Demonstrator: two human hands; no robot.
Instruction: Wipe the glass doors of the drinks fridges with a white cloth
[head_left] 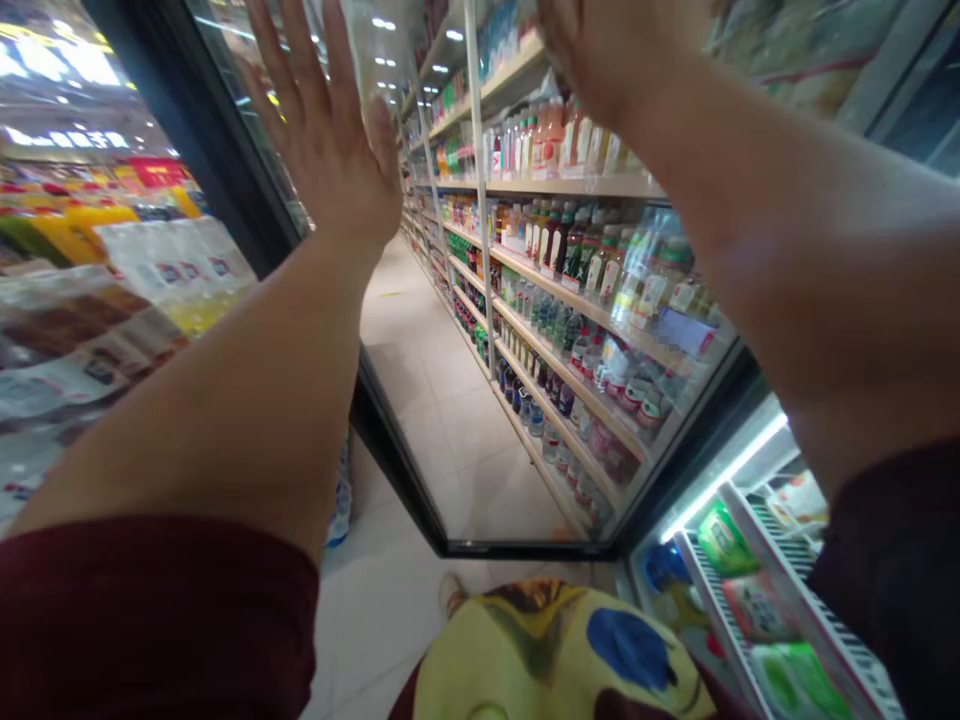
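A glass door [480,470] with a black frame [525,550] stands in front of me at a slant. My left hand [330,150] is raised before its upper left part, fingers spread and palm toward the glass, holding nothing. At the top right my right hand [615,60] is lifted toward the glass too. Its fingers stretch up past the picture's top edge, and nothing shows in it. Whether either palm touches the pane I cannot tell.
Shelves [555,187] of bottled drinks show in the glass, beside a tiled floor [427,390]. Lower right, a lit fridge interior holds green packages [726,538] on racks. Stacked bottle packs [172,255] stand at left. A yellow patterned garment [517,640] covers my front.
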